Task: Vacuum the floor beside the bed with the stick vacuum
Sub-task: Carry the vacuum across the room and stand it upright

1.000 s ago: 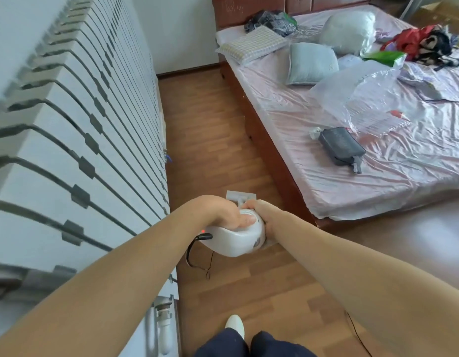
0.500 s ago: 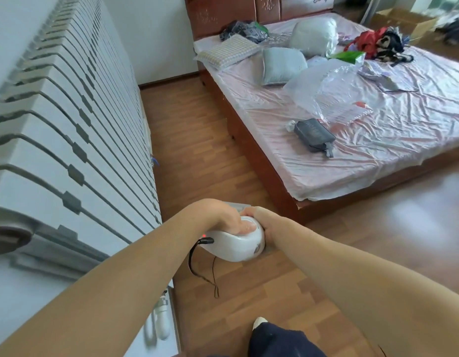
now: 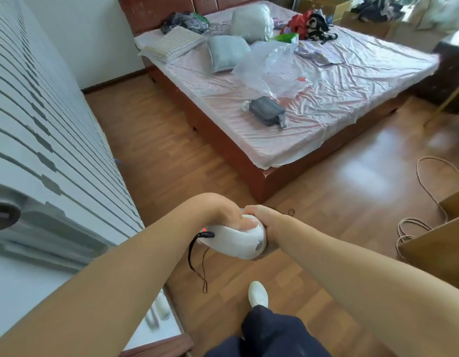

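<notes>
I hold the white body of the stick vacuum (image 3: 238,240) in front of me with both hands. My left hand (image 3: 220,210) grips its top from the left and my right hand (image 3: 267,220) wraps its right end. A black wrist strap (image 3: 195,261) dangles from its rear, beside a small red light. The tube and floor head are hidden below my hands. The bed (image 3: 300,99), covered by a pink sheet, stands ahead to the right on a red-brown frame. The strip of wooden floor (image 3: 156,140) beside it runs up to the far wall.
A white ribbed radiator (image 3: 43,119) lines the left side. Pillows, a plastic bag, clothes and a grey pouch (image 3: 268,110) lie on the bed. A cardboard box (image 3: 444,248) and a looped cord (image 3: 429,191) sit at the right. My white shoe (image 3: 258,293) is below.
My view has swung right and pulled back, so the bed's foot corner and the floor at the right now show. Both hands keep the same grip on the vacuum.
</notes>
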Demonstrator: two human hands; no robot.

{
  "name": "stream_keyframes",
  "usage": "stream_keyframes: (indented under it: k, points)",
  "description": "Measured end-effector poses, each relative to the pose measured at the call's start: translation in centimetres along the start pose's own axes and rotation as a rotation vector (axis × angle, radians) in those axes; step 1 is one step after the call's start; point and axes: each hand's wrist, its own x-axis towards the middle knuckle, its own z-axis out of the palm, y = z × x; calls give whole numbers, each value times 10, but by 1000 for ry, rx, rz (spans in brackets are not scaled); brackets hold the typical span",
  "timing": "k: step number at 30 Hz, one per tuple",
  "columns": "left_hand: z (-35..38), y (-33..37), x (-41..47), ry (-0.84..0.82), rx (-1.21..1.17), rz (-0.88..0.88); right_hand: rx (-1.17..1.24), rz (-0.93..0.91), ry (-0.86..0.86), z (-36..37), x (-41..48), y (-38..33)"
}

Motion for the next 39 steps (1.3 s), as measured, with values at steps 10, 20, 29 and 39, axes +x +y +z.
stream_keyframes:
  k: [10,20,29,39]
  points:
    - [-9,65,-7,30,194,171,145,-4,129,-64,-38,28]
    - [-73,135,22,106,358,295,418,-96,270,-146,-46,1]
    - [-173,218,83,92,475,351,565,-103,292,-240,-57,-70]
    - [-271,291,146,91,483,355,733,-141,280,-332,-42,-149]
